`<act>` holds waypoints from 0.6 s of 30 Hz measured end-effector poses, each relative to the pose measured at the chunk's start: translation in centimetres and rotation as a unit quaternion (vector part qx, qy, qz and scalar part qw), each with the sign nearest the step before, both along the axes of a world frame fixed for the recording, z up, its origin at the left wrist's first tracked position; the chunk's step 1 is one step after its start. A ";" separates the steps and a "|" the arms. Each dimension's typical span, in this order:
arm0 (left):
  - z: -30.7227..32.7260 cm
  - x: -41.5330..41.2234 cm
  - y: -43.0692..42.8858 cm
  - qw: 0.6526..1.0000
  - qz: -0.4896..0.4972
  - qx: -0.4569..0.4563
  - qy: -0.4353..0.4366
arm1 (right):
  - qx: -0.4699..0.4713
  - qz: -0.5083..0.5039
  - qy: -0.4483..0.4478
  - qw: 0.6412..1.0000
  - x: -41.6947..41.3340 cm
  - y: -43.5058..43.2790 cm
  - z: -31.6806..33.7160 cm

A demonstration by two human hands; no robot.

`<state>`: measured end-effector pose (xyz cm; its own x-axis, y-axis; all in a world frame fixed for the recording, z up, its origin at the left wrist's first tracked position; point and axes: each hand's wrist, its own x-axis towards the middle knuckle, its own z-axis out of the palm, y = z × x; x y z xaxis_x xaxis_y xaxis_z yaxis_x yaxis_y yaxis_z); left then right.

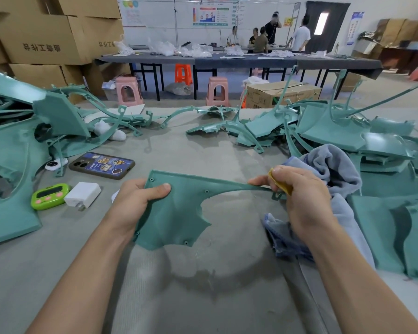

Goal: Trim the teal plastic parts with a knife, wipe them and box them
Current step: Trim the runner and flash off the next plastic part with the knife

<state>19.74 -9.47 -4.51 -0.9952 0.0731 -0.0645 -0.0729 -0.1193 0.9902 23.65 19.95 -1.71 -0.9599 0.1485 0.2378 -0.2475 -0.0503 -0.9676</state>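
Note:
A teal plastic part [179, 213] with a curved cut-out and a thin arm is held above the grey table [203, 297]. My left hand [135, 203] grips its left edge, thumb on top. My right hand [302, 198] holds a small yellow knife [281, 184] against the thin arm at the right end, and a grey-blue cloth [328, 165] is bunched under and behind that hand. The knife's blade is hidden by my fingers.
Piles of teal parts [348, 133] and thin teal offcuts [121, 119] lie left, right and at the far edge. A phone [101, 165], a green timer [50, 196] and a white charger [82, 194] sit to the left. Cardboard boxes [46, 37] stand behind.

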 end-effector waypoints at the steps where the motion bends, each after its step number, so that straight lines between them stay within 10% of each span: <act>1: -0.1 -0.1 0.0 1.000 0.010 -0.009 0.003 | 0.004 0.006 0.003 1.000 0.1 0.0 0.1; 18: 0.3 -0.1 0.2 0.996 0.072 -0.005 0.059 | 0.039 0.071 -0.023 0.996 0.3 -0.1 0.1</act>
<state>19.67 -9.25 -4.26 -0.9961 -0.0706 0.0538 0.0614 -0.1109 0.9919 23.95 19.87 -1.66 -0.9799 -0.0064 0.1993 -0.1992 -0.0054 -0.9799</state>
